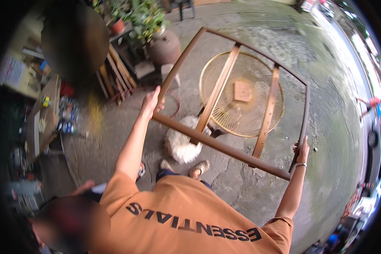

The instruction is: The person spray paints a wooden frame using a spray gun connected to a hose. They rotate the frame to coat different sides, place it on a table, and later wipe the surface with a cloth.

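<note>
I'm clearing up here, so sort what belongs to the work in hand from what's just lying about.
In use:
brown frame, held by the left hand and right hand
round wire rack, seen through it, possibly

Apparently just lying about:
big jar
leafy plants
wooden boards

One text is clearly readable: a single word in large black capital letters (205,230), which stands across the orange shirt (178,199). In this view it appears upside down, and its line slopes downward to the right. At the left, a pale sheet (13,70) carries small marks, too blurred for reading. A white-and-red panel (308,5), top right, is also unreadable.
</note>
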`<state>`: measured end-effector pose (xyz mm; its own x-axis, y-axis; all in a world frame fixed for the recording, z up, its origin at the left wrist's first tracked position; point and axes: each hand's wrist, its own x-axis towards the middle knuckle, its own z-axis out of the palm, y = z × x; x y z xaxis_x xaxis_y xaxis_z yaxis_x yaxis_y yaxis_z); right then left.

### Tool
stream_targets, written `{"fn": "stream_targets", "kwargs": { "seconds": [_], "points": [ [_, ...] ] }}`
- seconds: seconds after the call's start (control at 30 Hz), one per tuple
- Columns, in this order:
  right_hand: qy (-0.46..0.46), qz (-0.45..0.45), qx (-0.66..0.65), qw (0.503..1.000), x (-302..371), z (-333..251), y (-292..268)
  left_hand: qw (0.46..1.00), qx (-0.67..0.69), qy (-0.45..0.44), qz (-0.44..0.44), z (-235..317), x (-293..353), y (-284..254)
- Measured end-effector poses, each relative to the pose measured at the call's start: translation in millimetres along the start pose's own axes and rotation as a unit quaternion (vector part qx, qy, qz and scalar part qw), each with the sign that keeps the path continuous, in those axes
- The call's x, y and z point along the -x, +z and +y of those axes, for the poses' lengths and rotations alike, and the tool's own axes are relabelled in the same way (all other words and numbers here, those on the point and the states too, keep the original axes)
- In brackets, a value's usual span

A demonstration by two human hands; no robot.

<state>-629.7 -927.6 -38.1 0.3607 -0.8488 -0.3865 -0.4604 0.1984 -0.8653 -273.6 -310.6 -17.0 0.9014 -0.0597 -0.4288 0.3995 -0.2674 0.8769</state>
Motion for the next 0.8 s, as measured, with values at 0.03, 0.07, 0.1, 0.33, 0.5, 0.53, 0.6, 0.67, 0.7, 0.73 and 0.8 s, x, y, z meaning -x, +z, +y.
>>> {"fn": "stream_targets", "kwargs": {
  "seconds": [0.03,0.07,0.1,0.33,0.5,0.53,0.6,0.67,0.7,0.73,0.8],
  "points": [
    [0.014,-0.008,0.008,1.0,-3.6,2.8,-5.0,1.0,0.01,-0.016,-0.016,1.8,-4.9,-4.2],
    [0.022,-0.021,0.01,0.999,-7.5,6.2,-11.4,0.998,0.008,-0.03,-0.047,2.7,-8.9,-9.5],
    [0.031,-0.033,0.008,0.999,-10.1,8.7,-14.9,0.996,0.006,-0.041,-0.079,3.2,-13.2,-18.3],
    [0.047,-0.035,0.11,0.992,-11.8,0.5,-8.9,0.986,0.158,-0.038,-0.028,-74.6,-8.2,-73.5],
    [-0.049,0.065,0.318,0.944,-25.6,5.6,-14.6,0.956,0.245,-0.163,-0.009,-217.2,42.7,-66.8],
    [-0.079,0.089,0.372,0.921,-37.7,6.7,-32.4,0.959,0.208,-0.192,0.012,-238.2,57.4,-58.5],
    [-0.21,0.118,0.439,0.866,-38.1,5.6,-13.7,0.957,0.143,-0.242,0.07,-310.9,106.5,-67.6],
    [-0.296,0.062,0.433,0.849,-25.7,-10.1,-18.3,0.951,0.138,-0.261,0.092,-364.7,156.3,-72.5],
    [-0.332,0.044,0.384,0.861,-4.7,-17.9,5.8,0.934,0.126,-0.294,0.158,-379.4,180.5,-74.2],
    [-0.338,0.079,0.386,0.855,5.9,-15.6,10.9,0.92,0.179,-0.286,0.2,-396.2,195.5,-83.2],
    [-0.381,0.074,0.371,0.843,73.7,-40.1,57.6,0.903,0.133,-0.329,0.242,-410.2,208.7,-104.8]
  ]
}}
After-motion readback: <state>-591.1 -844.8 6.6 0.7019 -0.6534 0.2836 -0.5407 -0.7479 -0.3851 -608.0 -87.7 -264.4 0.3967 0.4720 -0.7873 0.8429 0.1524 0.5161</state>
